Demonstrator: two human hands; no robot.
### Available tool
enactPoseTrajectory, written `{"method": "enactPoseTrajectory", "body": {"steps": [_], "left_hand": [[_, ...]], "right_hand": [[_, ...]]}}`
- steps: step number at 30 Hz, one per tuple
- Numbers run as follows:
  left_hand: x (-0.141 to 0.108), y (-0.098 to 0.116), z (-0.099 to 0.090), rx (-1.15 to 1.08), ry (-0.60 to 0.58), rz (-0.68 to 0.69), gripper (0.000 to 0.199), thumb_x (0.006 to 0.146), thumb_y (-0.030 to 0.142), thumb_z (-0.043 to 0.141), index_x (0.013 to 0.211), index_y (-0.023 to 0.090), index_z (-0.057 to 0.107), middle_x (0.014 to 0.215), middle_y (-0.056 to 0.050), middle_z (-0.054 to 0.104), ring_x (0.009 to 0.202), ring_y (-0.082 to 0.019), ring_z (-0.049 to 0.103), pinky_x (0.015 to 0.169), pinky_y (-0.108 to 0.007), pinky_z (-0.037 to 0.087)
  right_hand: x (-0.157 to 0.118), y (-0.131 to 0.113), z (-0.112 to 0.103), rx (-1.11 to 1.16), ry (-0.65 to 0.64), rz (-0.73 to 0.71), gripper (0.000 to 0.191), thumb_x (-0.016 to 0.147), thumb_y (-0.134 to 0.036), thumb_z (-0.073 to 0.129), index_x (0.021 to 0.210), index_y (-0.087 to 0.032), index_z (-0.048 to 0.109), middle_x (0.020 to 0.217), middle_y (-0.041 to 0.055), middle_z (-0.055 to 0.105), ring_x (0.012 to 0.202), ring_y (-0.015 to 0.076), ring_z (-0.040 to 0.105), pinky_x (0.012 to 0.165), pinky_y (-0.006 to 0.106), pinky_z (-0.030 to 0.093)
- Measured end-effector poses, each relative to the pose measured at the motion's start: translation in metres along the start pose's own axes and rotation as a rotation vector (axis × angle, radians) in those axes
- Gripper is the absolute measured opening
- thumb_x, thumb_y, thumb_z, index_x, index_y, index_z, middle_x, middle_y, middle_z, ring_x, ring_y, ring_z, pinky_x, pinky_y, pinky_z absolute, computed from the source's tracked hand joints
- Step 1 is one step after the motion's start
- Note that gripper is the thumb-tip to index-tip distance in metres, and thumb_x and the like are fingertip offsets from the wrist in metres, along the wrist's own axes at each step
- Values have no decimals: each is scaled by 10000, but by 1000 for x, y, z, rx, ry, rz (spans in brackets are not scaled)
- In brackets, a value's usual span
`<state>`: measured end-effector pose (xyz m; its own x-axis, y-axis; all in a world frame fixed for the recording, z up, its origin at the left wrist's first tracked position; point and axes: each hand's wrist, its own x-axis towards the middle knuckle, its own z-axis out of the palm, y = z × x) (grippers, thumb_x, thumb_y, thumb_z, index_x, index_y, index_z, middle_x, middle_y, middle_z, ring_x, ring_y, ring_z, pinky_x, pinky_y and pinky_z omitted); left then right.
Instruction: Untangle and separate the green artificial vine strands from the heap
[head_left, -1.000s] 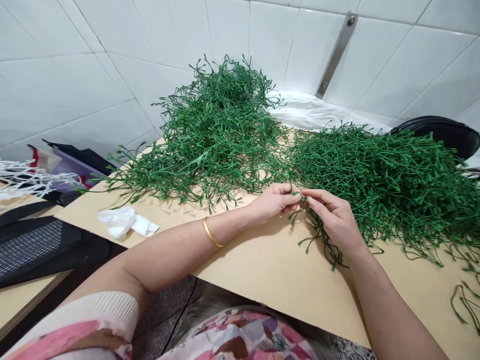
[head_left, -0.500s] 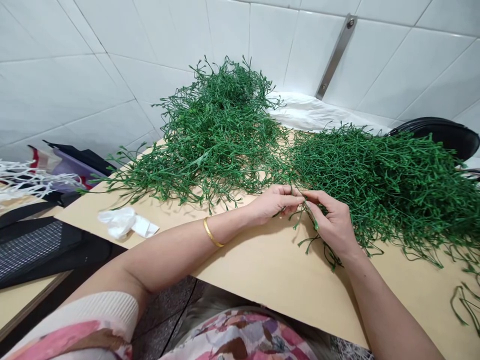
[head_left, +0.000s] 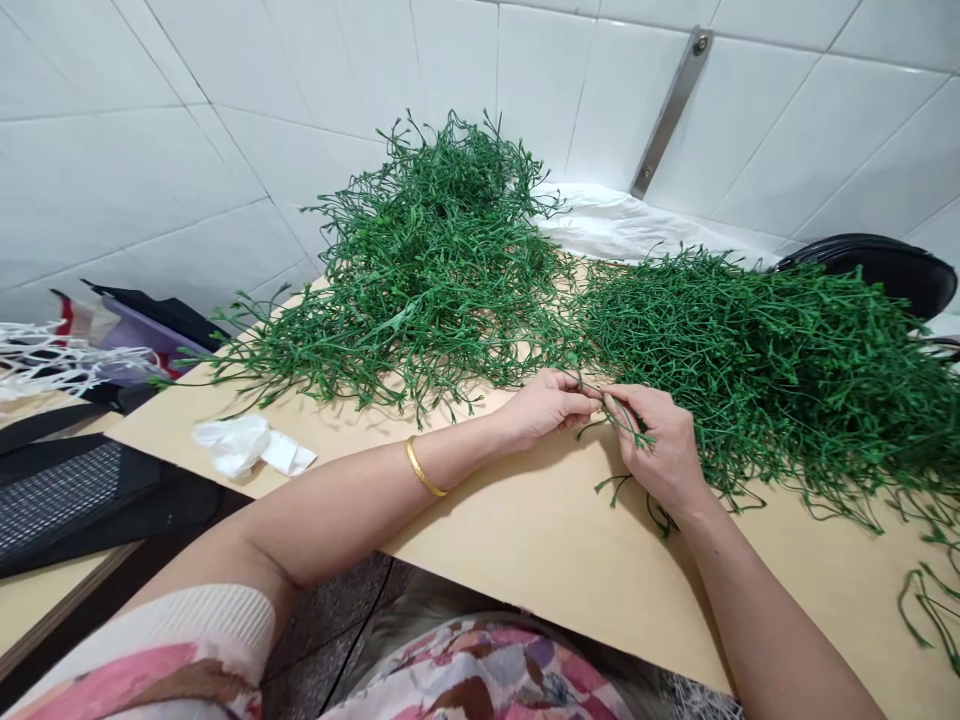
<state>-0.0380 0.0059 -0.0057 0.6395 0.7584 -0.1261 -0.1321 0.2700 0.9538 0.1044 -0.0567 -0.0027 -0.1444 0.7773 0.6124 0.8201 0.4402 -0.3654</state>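
My left hand [head_left: 547,408], with a gold bangle [head_left: 424,467] on its wrist, and my right hand [head_left: 664,442] meet over a tan board [head_left: 540,530]. Both pinch a thin sprig of artificial green foliage [head_left: 622,412] between thumb and fingers. Its lower stems [head_left: 619,488] hang below my right hand. Two large heaps of the same branching stems lie on the board: one [head_left: 420,270] beyond my left hand, the other [head_left: 772,370] beside my right hand. A loose stem [head_left: 926,612] lies at the right edge.
A crumpled white tissue [head_left: 236,445] lies on the board at left. White tiled wall [head_left: 150,180] with a metal bracket [head_left: 671,110] stands behind. A white cloth [head_left: 615,225] and a black curved object [head_left: 862,268] sit at the back. A dark mesh bag [head_left: 67,490] lies at left.
My right hand has shifted slightly right and its fingers have turned on the sprig. The sprig's stems now stretch further between my hands. My left hand has barely moved.
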Motion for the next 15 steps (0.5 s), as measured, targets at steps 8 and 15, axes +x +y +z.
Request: {"method": "enactPoseTrajectory", "body": {"steps": [8,15], "left_hand": [[-3,2,2,91,32,87,87,588,168,614,634,97,632,530,12,519,500,-54,374,529,-232,259],[-3,4,6,177,81,105,51,577,156,629,597,110,635,575,-2,571,540,-72,433,549,-233,305]], "right_hand": [[1,-1,0,44,-58,44,211,844,-170,443,975,-173,608,928,57,670,850,160,599,758,301,425],[3,-12,-4,4,-68,151,213,858,-241,417,744,-179,586,637,4,591,610,119,520,615,251,361]]}}
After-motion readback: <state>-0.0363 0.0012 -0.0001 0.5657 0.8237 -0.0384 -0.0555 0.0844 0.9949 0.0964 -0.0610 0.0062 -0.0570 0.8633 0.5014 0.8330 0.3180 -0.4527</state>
